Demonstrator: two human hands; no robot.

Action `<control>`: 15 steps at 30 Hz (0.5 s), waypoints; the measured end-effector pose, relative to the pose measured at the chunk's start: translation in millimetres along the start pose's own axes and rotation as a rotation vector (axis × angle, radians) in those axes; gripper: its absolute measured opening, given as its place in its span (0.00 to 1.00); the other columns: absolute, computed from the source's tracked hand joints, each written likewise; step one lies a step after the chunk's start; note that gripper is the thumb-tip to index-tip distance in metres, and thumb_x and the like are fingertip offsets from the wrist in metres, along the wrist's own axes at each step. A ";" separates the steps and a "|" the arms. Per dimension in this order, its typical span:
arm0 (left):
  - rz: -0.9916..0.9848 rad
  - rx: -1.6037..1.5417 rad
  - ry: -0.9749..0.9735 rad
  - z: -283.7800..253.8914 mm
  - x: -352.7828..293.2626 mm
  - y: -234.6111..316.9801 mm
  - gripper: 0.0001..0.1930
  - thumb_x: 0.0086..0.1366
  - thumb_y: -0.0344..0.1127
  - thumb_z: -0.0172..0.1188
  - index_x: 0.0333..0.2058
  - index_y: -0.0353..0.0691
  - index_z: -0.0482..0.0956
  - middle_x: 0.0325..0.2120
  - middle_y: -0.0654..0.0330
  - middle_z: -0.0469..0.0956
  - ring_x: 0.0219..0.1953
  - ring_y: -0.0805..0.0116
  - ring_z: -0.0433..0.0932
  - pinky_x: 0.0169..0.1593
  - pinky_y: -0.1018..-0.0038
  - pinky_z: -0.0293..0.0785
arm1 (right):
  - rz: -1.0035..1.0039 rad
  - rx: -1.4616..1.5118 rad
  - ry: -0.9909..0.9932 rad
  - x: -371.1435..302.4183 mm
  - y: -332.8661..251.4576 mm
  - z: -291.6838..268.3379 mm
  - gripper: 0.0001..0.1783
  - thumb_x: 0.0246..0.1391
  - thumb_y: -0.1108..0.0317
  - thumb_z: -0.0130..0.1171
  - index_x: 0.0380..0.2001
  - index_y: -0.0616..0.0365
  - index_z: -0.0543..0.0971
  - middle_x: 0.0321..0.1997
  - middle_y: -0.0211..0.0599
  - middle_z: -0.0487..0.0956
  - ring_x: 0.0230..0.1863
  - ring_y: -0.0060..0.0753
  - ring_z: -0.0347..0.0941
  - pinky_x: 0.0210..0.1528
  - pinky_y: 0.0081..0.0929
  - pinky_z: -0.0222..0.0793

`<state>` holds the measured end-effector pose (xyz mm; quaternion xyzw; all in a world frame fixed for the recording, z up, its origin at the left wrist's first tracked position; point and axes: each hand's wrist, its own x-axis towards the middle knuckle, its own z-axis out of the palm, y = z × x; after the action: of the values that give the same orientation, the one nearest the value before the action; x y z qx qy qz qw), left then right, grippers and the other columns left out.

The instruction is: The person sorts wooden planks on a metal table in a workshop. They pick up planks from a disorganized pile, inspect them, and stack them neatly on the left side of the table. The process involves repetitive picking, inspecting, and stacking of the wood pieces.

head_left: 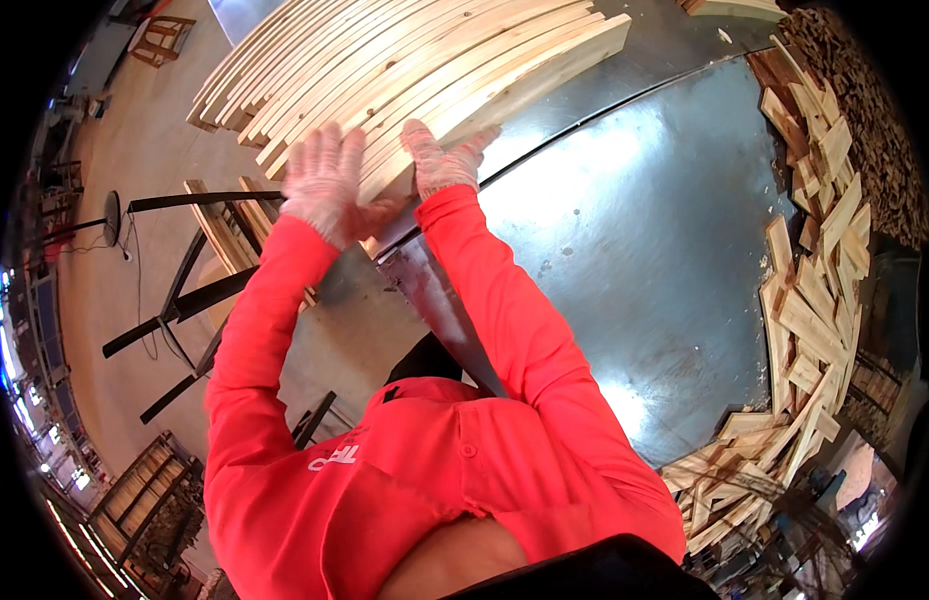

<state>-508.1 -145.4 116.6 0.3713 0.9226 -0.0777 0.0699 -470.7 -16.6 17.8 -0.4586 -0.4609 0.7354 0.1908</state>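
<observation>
A row of pale wooden boards (384, 80) lies side by side at the far edge of a metal table (624, 230). Both my hands wear thin whitish gloves, and red sleeves cover my arms. My left hand (327, 188) is open, its fingers stretched out over the near ends of the boards. Along the right side, my open right hand (446, 165) touches the near end of the outermost board (534, 85), thumb and fingers spread. Neither hand is wrapped round a board. The undersides of the boards are hidden.
Wood offcuts (814, 300) pile up along the table's right rim. A dark seam (594, 115) crosses the tabletop. On the left stands a black metal frame (209, 290), with more boards (222, 230) beside it. A wooden stool (161, 40) is at the far left.
</observation>
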 end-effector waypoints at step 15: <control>-0.134 -1.511 -0.076 7.9 -73.6 40.8 0.33 0.59 0.41 0.65 0.60 0.32 0.66 0.51 0.58 0.75 0.52 0.70 0.72 0.57 0.73 0.67 | -0.604 0.044 -0.472 -49.2 -17.4 -84.4 0.30 0.64 0.67 0.48 0.66 0.62 0.56 0.62 0.44 0.69 0.59 0.36 0.68 0.62 0.30 0.63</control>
<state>-426.6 -167.6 118.9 0.1627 0.7424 0.5586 0.3321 -376.5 -0.1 44.2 -0.1159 -0.5907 0.7412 0.2970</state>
